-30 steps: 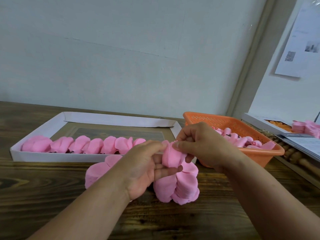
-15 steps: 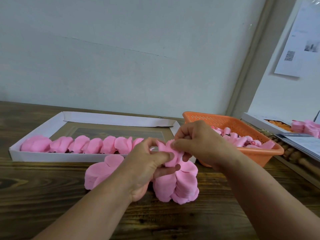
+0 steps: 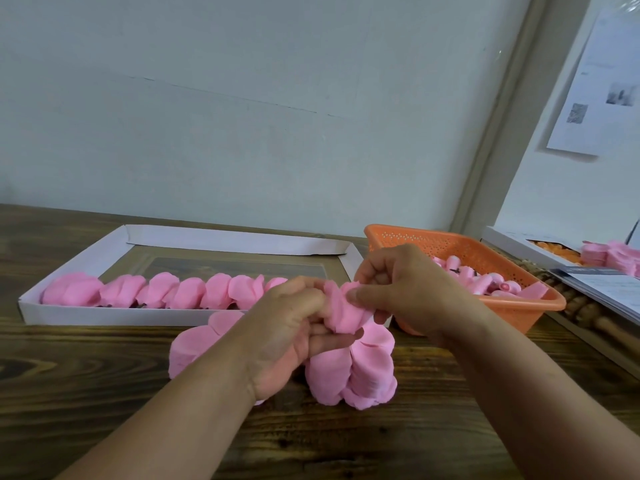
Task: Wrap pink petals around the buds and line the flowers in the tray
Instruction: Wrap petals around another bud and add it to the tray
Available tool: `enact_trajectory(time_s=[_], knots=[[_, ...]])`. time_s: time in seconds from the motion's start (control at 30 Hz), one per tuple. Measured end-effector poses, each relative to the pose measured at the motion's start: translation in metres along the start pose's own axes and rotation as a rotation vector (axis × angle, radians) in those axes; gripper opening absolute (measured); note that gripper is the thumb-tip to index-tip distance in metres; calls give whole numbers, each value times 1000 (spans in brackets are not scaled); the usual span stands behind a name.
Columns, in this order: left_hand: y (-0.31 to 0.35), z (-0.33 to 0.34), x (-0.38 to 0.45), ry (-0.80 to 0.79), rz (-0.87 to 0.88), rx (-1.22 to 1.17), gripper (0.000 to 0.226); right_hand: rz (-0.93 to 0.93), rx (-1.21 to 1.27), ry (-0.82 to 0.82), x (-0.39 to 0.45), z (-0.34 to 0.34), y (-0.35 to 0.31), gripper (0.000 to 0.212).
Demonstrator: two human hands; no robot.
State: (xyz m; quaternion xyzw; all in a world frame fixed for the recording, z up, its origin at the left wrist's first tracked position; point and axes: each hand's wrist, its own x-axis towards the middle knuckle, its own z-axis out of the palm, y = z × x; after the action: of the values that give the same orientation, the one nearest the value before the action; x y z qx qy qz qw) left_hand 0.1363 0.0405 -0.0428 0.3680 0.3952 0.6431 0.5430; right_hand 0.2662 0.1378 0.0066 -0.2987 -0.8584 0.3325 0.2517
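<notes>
Behind both hands [image 3: 349, 306] pinching a pink flower [image 3: 346, 311], tray [image 3: 104, 315] holds flowers, basket [image 3: 512, 258] buds.

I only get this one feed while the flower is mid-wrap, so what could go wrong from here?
1. Both hands, left hand and right hand, pinch the half-wrapped flower; a loosened pinch could let the petal unroll.
2. The petal stacks lie right under the hands, so a forearm could scatter them.
3. The row of flowers hugs the white tray front wall; setting the next one in carelessly may nudge its neighbours.
</notes>
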Motion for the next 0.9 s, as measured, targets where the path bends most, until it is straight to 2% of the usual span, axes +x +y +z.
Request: enact_trajectory(time_s=[0.3, 0.7, 0.9], knots=[[3, 2, -3, -35, -37, 15, 5, -26, 1, -70, -8, -7, 2, 10], [2, -1, -2, -8, -101, 143, 8, -140, -34, -251, -17, -9, -13, 10], [-1, 3, -1, 118, -48, 92, 12, -166, -5, -236, -15, -6, -13, 10]])
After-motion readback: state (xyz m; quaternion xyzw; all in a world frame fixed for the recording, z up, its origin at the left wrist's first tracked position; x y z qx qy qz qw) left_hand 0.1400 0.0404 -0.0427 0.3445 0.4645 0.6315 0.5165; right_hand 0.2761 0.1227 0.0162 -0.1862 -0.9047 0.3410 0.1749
